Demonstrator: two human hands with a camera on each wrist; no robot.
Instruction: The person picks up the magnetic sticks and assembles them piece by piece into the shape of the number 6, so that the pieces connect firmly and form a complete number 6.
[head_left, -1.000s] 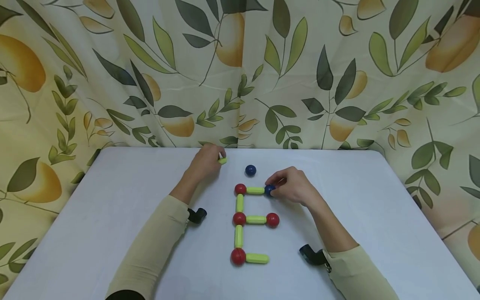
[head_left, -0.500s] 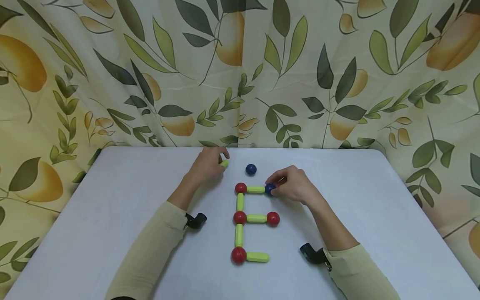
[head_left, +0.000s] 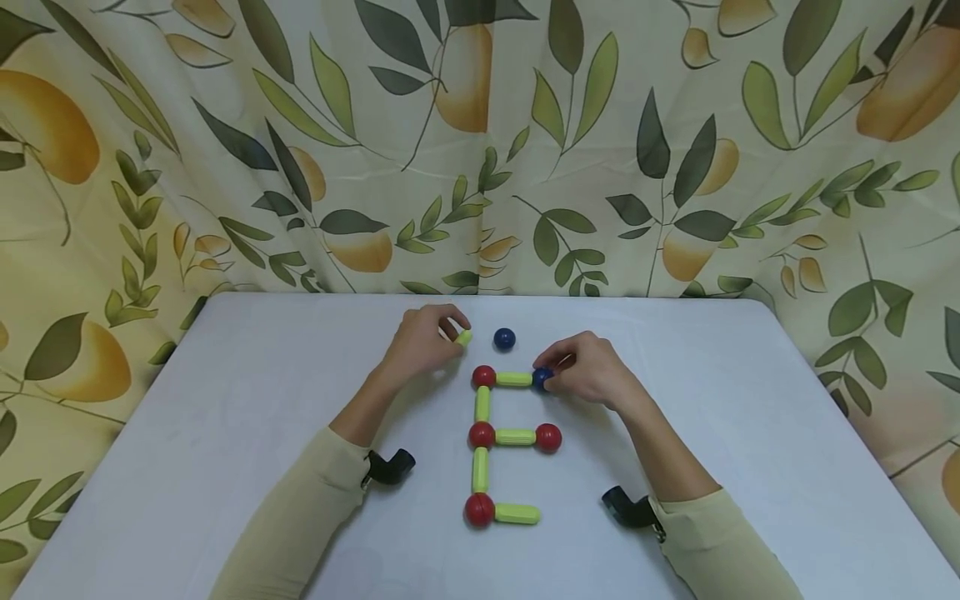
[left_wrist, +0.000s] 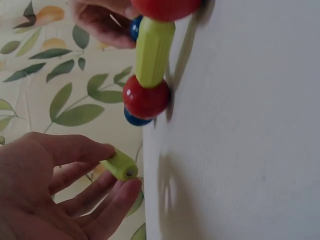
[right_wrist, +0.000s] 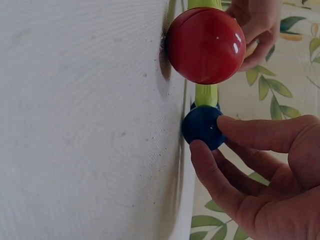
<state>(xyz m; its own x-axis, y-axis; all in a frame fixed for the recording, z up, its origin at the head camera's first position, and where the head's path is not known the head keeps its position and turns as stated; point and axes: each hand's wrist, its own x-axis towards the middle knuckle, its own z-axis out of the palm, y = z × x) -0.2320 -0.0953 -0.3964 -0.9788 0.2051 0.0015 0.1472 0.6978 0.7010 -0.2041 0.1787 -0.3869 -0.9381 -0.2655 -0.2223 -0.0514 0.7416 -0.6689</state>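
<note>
Between thumb and fingertips my left hand (head_left: 426, 340) pinches a loose green rod (left_wrist: 121, 165), a small hole showing in its end, held above the white table. My right hand (head_left: 588, 369) pinches a blue ball (right_wrist: 204, 127) at the right end of the top green rod (head_left: 513, 379). That rod joins a red ball (head_left: 484, 377) at the upper left of the figure. Below, more green rods link a middle red ball (head_left: 482, 434), a red ball on the right (head_left: 548, 437) and a bottom red ball (head_left: 479, 509). From the bottom ball a green rod (head_left: 517, 513) sticks out rightward, its far end bare.
A second blue ball (head_left: 505, 338) lies loose behind the figure, between the two hands. The white table (head_left: 712, 400) ends at a leaf-and-fruit patterned curtain (head_left: 570, 167) at the back. Black wrist cameras (head_left: 627, 508) stick out from both sleeves.
My left hand has moved right and a little nearer with the green rod, toward the loose blue ball and the figure's top. My right hand stays on its blue ball.
</note>
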